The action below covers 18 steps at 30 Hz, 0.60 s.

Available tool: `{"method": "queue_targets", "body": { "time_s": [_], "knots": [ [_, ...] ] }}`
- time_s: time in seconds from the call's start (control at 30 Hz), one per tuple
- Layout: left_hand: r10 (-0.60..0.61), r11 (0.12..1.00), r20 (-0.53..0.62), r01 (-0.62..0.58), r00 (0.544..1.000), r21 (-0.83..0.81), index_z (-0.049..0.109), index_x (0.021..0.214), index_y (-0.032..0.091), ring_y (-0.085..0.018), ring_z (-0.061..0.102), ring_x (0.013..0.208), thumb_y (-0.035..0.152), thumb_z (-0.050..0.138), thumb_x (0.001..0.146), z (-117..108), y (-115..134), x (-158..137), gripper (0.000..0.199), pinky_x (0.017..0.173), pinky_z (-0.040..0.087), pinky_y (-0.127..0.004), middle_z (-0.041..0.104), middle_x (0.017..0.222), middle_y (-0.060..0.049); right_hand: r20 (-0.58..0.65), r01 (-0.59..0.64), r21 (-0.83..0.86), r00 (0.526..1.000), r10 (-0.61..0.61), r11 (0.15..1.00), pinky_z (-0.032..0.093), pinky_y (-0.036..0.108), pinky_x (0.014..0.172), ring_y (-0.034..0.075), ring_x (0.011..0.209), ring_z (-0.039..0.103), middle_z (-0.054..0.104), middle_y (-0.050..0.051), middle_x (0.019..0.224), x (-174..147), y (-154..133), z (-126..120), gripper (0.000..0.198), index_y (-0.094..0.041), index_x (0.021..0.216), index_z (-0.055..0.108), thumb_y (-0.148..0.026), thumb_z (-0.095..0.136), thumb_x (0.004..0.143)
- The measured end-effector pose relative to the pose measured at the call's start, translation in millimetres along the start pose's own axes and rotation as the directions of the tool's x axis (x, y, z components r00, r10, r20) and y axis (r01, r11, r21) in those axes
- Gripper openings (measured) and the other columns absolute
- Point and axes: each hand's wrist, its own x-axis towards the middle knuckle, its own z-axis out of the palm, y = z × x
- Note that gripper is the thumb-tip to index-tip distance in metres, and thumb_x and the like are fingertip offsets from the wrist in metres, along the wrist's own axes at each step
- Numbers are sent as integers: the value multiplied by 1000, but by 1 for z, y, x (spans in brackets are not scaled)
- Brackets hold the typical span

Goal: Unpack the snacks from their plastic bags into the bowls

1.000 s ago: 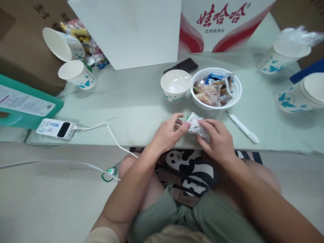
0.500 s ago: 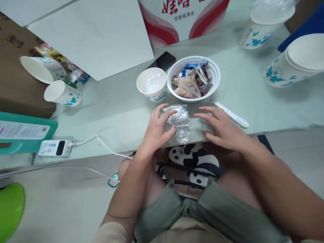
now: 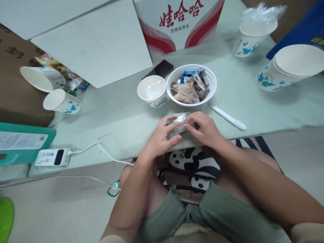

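Observation:
A crumpled clear plastic wrapper (image 3: 181, 118) lies near the table's front edge, partly hidden beneath my fingers. From the left, my left hand (image 3: 163, 136) curls its fingers over the wrapper and holds it, the thumb on the near side. On the other side my right hand (image 3: 204, 128) has its thumb and fingertips closed on the plastic. Just beyond sit a white paper cup (image 3: 153, 92) and a white bowl (image 3: 214, 86) full of small wrapped snacks (image 3: 187, 92). To the right of my right hand is a white utility knife (image 3: 227, 117).
A dark phone (image 3: 160, 68) lies behind the cup. White cartons (image 3: 101, 44) stand at the back. More paper cups (image 3: 268, 81) are at the right, and two tipped cups (image 3: 63, 101) lie left. A white power bank (image 3: 53, 157) with a cable (image 3: 108, 150) sits at the left edge.
My right hand has moved left onto the wrapper and closed on it. My left hand has come down around its left side. The camera view has shifted slightly.

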Motion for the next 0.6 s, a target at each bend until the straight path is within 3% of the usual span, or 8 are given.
{"method": "queue_targets", "body": {
  "time_s": [0.07, 0.23, 0.37, 0.43, 0.5, 0.6],
  "knots": [
    [-27, 1000, -31, 27, 999, 14, 67, 123, 24, -31, 51, 134, 47, 76, 82, 4, 1, 2, 48, 117, 41, -49, 52, 139, -13, -28, -50, -9, 998, 50, 999, 49, 39, 79, 24, 85, 63, 70, 6, 83, 2, -2, 3, 13, -24, 82, 62, -33, 57, 90],
    [-159, 987, -186, 161, 970, -6, 69, 102, 21, -25, 55, 127, 30, 64, 90, 16, 1, 11, 16, 115, 43, -44, 52, 128, -11, -80, -67, -6, 995, 67, 998, 50, 39, 78, 24, 84, 63, 71, 6, 91, -2, -11, -1, 10, -24, 90, 61, -33, 57, 87],
    [-287, 957, -267, 287, 920, -40, 58, 130, 21, -30, 51, 133, 32, 70, 84, 16, 0, 16, 48, 110, 46, -47, 51, 139, -15, -239, -115, -82, 967, 93, 990, 52, 43, 83, 26, 91, 65, 71, 9, 100, -18, -9, -33, 15, -26, 101, 62, -33, 55, 90],
    [-294, 954, -260, 299, 920, -22, 51, 137, 21, -31, 53, 131, 33, 72, 83, 14, 1, 20, 60, 109, 46, -49, 56, 139, -16, -331, -215, -197, 933, 142, 957, 51, 47, 86, 29, 95, 65, 71, 10, 103, -28, 6, -52, 17, -27, 103, 63, -33, 56, 89],
    [-291, 954, -244, 300, 925, -2, 54, 134, 21, -31, 57, 124, 34, 74, 81, 14, 1, 24, 58, 107, 46, -49, 62, 131, -14, -374, -304, -326, 911, 173, 895, 49, 53, 90, 34, 103, 63, 69, 13, 108, -37, 30, -66, 25, -27, 110, 64, -34, 58, 87],
    [-294, 953, -230, 302, 928, -1, 59, 129, 20, -26, 61, 110, 33, 79, 76, 15, 2, 30, 59, 100, 50, -43, 63, 117, -10, -326, -347, -460, 922, 208, 817, 46, 59, 93, 39, 110, 59, 67, 16, 112, -47, 68, -77, 38, -25, 116, 67, -40, 64, 81]
  ]
}}
